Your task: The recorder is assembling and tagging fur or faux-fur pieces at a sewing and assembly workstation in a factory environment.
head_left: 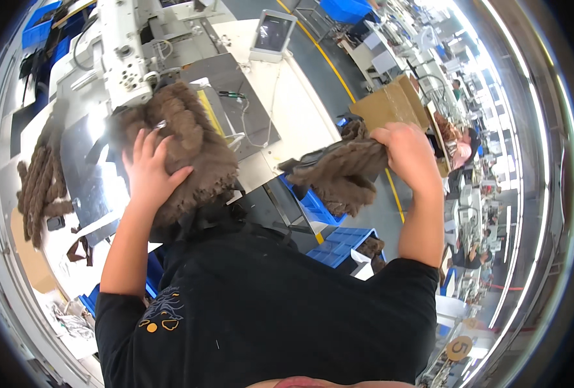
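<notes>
My left hand (150, 169) lies with spread fingers on a thick brown fur piece (199, 152). This piece sits on the work table right below the head of a white sewing machine (124, 61); the needle area is hidden by the fur. Out to the right, my right hand (404, 152) is closed on the edge of a second brown fur piece (338, 178), which hangs in the air past the table's right edge. A dark lining or strip shows along its upper side.
Left of the machine lie brown fur strips (44, 174). A tablet-like screen (273, 35) stands at the table's back. Blue crates (342, 246) sit low on the right, one holding brown fur. Beyond are a cardboard box (390, 103) and people at other workstations.
</notes>
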Motion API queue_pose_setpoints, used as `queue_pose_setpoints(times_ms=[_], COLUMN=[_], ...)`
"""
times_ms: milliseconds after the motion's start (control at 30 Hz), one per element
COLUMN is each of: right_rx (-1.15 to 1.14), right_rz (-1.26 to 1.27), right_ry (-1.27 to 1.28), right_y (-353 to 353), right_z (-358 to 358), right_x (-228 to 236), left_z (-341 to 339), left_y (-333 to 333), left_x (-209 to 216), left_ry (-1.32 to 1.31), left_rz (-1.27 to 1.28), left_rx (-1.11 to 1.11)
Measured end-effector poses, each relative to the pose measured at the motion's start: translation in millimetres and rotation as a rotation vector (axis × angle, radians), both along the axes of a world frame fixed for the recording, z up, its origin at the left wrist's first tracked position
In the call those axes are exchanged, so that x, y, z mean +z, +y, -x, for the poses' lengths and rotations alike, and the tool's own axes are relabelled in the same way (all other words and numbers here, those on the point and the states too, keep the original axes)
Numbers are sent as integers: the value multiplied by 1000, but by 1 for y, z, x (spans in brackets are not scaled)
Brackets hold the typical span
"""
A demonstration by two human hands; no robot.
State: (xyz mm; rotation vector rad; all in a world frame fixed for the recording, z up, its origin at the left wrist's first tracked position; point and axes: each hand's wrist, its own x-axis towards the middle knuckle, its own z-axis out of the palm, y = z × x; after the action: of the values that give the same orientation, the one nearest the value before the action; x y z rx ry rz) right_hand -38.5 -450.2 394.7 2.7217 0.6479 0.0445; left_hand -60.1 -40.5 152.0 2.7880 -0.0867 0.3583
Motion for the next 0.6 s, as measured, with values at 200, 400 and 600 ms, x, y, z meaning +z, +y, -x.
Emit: queue_pose_setpoints(times_ms=[200,400,600], right_rx=[353,909,1140], right_rz=[117,98,77], right_ry=[-39,-70,34], right_y=[94,242,376], right_z=[-2,-31,-79], right_x=[32,6,-107], left_z=[5,10,11], left_y=[-2,3,11], left_x=[1,-9,-17], left_ry=[5,-44,-46], left_rz=[41,70,-29], left_rx=[-18,-7,-5])
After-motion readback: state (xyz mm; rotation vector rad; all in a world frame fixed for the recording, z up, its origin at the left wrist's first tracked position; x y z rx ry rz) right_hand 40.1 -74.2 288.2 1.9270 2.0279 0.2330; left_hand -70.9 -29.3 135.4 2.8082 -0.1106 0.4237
